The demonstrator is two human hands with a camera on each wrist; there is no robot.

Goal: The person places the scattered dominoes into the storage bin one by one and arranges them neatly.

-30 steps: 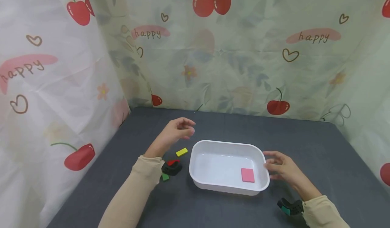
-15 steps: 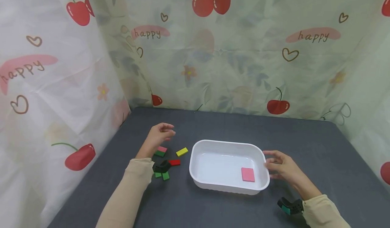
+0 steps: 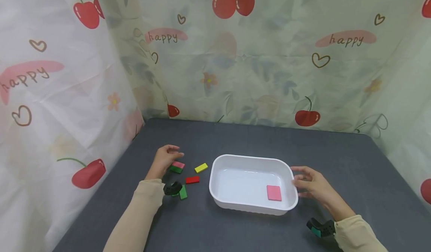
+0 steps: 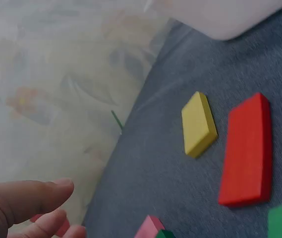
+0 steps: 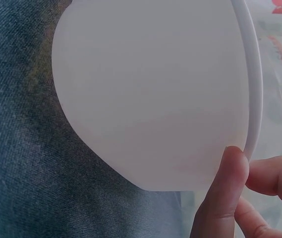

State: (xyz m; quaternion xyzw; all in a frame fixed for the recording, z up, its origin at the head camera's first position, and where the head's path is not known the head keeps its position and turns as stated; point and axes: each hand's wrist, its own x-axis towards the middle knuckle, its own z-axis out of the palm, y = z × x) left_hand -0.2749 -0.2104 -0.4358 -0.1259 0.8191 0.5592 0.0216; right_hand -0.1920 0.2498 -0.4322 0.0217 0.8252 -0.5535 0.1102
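My left hand (image 3: 165, 158) hovers at the left with nothing in its grasp, fingers loosely bent. Just beside its fingertips lie a pink block (image 3: 179, 164) and a dark green block (image 3: 176, 169), close together. In the left wrist view, a yellow block (image 4: 197, 124) and a red block (image 4: 246, 151) lie apart on the cloth. My right hand (image 3: 311, 184) touches the right rim of a white plastic box (image 3: 249, 208), its thumb against the outside wall. A flat pink square block (image 3: 274, 193) lies inside the box, towards its right end.
Green blocks (image 3: 183, 192) lie near my left wrist, one partly hidden by the black wrist camera (image 3: 173, 188). Dark cloth (image 3: 252, 231) covers the table. A printed curtain (image 3: 269, 68) rises behind the table and along its sides.
My left hand has moved left and down from near the box to beside the pink and dark green blocks, uncovering the red block. My right hand and the box have stayed still.
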